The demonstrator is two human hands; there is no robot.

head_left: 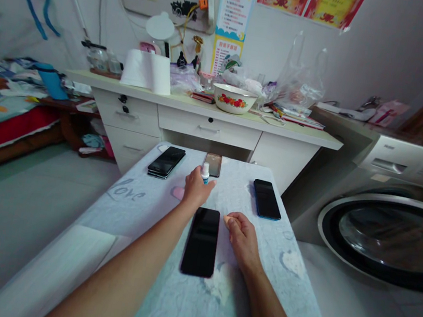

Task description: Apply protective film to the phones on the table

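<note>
My left hand (196,190) is at a small white bottle (205,171) with a blue label, its fingers and thumb around the lower part. Lying face up below that hand is a black-screened smartphone (201,243) with a reddish edge. To the right of this phone, my right hand (240,234) pinches a small pale orange piece (227,219), mostly covered by the fingers. Another phone with a blue edge (267,199) lies farther right. A stack of phones (167,161) rests at the far left. Behind the bottle is a phone-sized brownish case or phone (213,165).
A patterned cloth (121,214) covers the table. Beyond it stands a white desk (210,127) carrying a flowered bowl (234,100), paper rolls (147,71) and plastic bags (301,82). On the right is a washing machine (399,169); a bed (0,121) is at the left.
</note>
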